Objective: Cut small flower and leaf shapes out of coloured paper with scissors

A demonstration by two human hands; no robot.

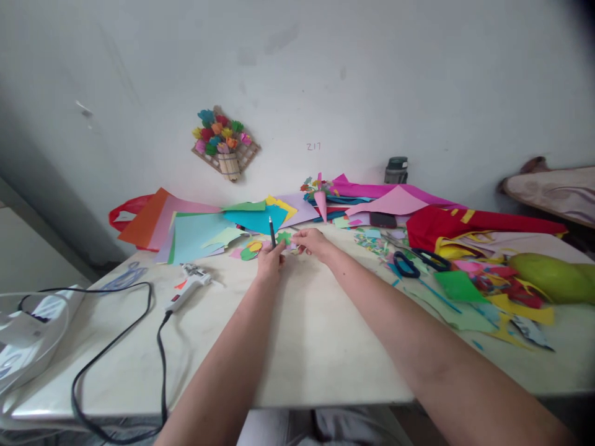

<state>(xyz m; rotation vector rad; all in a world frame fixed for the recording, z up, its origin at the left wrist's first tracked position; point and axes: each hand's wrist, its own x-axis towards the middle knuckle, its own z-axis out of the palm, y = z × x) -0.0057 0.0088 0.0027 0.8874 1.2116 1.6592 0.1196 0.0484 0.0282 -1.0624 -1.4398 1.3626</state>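
Observation:
My left hand (270, 260) is closed around a dark pen (272, 231), which stands upright out of the fingers. Just beside its thumb is a green paper cutout (284, 237) with a scalloped, flower-like edge. From the other side, my right hand (312, 242) pinches at the cutout's right edge; what exactly lies between its fingertips is partly hidden. Left of my left hand lie round paper cutouts in green and yellow (253, 247). Behind the hands, a pink paper cone (320, 204) with small paper flowers leans near the wall.
A glue gun (188, 291) lies at left, its black cable (151, 310) looping across the table. Coloured sheets (195, 235) line the back. Scissors (409, 265), paper scraps (502, 282), a phone (382, 220) and a green fruit (542, 277) are at right.

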